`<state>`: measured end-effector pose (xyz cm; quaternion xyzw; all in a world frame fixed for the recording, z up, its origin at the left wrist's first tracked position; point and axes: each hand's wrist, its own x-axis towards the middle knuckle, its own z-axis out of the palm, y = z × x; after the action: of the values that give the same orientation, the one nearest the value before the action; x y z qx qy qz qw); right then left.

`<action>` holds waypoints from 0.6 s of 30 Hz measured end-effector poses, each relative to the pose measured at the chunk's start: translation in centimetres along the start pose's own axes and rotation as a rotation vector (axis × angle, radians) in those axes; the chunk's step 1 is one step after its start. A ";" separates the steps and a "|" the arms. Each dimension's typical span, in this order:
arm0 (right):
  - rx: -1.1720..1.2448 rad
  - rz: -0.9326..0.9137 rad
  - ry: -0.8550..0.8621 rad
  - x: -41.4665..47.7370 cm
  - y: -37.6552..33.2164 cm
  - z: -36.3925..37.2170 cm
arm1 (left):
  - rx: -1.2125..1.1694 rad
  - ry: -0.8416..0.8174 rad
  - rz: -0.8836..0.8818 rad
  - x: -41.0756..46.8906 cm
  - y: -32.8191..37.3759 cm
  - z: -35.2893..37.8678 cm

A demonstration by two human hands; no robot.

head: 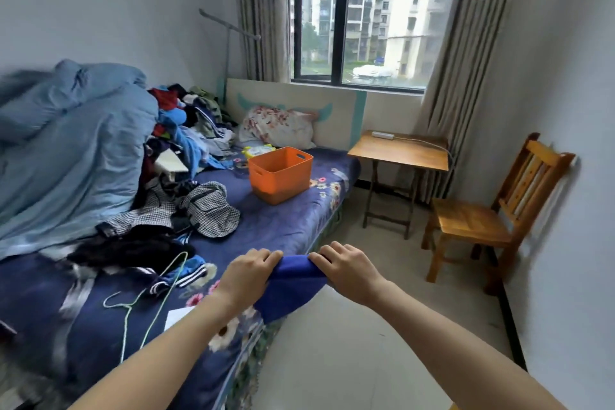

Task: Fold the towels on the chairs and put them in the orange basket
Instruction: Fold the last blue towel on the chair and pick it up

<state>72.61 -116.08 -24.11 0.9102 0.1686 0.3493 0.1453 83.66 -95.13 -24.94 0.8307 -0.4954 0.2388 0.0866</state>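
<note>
A blue towel (289, 286) hangs in the air over the bed's near edge. My left hand (249, 271) grips its top edge on the left and my right hand (346, 268) grips it on the right, the two hands close together. Farther away, the orange basket (279, 175) stands on the bed, and its inside is hidden from here. A wooden chair (479, 220) stands against the right wall with nothing on its seat.
A blue duvet (66, 156) and a heap of clothes (186, 130) fill the bed's left side. A pillow (276, 128) lies at the headboard. A small folding table (399, 153) stands between bed and chair. Tiled floor (366, 343) lies at the right.
</note>
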 end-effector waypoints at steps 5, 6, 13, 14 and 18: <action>0.027 -0.031 0.016 5.5 -1.3 3.8 | 0.033 0.019 -0.034 -0.3 -6.4 0.4; 0.033 -0.031 0.008 6.0 -1.5 4.5 | 0.029 0.026 -0.037 -0.4 -7.1 0.9; 0.054 -0.010 -0.096 6.0 0.7 9.3 | -0.029 -0.014 -0.034 1.7 -8.8 6.5; 0.057 -0.003 -0.110 5.7 1.4 9.9 | -0.029 -0.024 -0.032 2.4 -8.6 7.2; 0.070 0.016 -0.121 4.1 5.7 13.0 | -0.036 -0.064 0.001 6.9 -8.1 11.2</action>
<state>85.52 -121.47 -28.83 0.9355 0.1643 0.2887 0.1207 96.86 -100.76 -30.65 0.8359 -0.5026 0.2031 0.0857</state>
